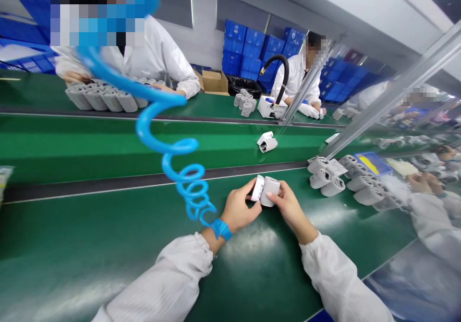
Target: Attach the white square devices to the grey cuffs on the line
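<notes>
Hands [237, 208] together around gray housing [271, 192]

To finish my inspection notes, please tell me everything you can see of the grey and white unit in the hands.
The unit has a rounded grey body, matte like plastic, joined to a smooth white end piece. It is held between the left hand and right hand, over the green bench.

Factory assembly floor: green conveyor belts [108, 147], stacked blue crates [236, 48].
</notes>
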A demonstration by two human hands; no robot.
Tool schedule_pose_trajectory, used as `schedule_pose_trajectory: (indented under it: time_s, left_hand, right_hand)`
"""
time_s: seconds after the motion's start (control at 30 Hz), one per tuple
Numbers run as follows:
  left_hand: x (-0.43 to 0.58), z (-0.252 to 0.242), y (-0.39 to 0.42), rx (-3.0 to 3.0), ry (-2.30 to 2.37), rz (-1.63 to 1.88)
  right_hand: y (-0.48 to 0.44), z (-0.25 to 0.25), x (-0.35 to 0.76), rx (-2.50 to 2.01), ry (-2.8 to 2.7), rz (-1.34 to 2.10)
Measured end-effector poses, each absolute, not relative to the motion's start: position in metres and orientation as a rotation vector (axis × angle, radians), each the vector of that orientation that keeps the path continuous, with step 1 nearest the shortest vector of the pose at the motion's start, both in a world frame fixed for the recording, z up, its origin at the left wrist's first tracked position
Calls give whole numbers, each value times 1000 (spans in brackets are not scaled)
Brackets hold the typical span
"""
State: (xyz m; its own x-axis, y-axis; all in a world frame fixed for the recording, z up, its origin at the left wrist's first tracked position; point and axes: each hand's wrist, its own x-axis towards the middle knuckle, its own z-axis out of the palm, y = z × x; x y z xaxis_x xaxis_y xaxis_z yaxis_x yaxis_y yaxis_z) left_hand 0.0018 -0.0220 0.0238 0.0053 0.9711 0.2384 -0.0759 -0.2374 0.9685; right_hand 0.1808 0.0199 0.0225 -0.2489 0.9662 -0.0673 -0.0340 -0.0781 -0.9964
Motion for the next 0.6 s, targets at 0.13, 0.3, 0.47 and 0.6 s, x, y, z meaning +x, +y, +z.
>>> schedule_pose_trajectory:
  time_s: [0.13,0.3,0.47,0.6]
  left_hand:
    - [0,27,-20,1558,1090,1455]
    - [2,27,-20,1668,1096,1433]
    - [-5,23,-17,1630,1079,1344]
    - [-9,21,-14,1663,1021,1314]
  right_hand:
    - [14,35,179,-1095,-1082,1675]
    - [8,42,173,-1229,-1087,1736]
    - [4,40,169,-1332,-1156,1737]
    - [5,38,172,-1325,-1195,1728]
